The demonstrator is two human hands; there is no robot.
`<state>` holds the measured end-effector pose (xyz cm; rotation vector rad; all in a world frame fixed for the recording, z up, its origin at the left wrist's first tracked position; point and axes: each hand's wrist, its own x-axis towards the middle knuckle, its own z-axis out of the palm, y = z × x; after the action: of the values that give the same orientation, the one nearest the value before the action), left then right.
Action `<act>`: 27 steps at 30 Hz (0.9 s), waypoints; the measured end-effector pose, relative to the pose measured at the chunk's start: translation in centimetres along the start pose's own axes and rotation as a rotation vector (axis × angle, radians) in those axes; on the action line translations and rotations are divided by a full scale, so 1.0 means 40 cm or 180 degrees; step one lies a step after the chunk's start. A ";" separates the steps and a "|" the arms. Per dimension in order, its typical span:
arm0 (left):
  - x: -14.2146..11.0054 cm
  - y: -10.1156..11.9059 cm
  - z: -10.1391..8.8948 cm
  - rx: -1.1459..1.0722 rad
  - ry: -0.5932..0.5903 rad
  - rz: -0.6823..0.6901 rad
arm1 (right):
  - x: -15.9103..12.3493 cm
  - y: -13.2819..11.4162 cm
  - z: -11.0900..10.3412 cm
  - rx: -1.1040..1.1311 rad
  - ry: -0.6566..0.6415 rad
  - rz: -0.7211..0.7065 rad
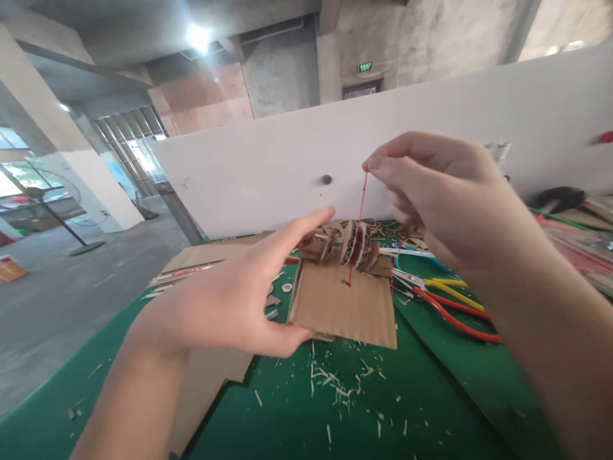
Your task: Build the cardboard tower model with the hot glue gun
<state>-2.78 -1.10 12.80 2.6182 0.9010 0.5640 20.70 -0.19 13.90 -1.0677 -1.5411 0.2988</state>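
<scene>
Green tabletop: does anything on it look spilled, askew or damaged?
Untidy rather than damaged: pale slivers lie strewn across the green tabletop in front of the cardboard piece, with more scraps behind it. They look like cutting waste, not a spill. Nothing is visibly broken.

I see plain brown on my cardboard box (343,310) and bright red on the string (363,201). My counter (421,402) is deep green. Orange-red and yellow color the plier handles (460,313).
</scene>
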 end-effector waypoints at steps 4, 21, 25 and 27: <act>0.003 -0.071 -0.030 -0.0732 -0.0376 0.0061 | 0.014 0.040 0.009 -0.0614 -0.0450 -0.0069; 0.026 -0.179 -0.044 0.0020 0.0097 -0.0778 | -0.020 0.039 0.039 -0.1086 -0.3282 -0.0415; 0.010 -0.136 -0.074 0.0186 0.0351 -0.1173 | -0.026 0.049 0.051 -0.0932 -0.3334 -0.0459; -0.019 -0.096 -0.100 0.0354 0.0797 -0.1247 | -0.029 0.056 0.058 -0.0909 -0.3370 -0.0483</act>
<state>-7.13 1.97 14.51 2.3986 1.5175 0.7594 19.55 1.02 10.92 -1.0457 -2.6568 0.6090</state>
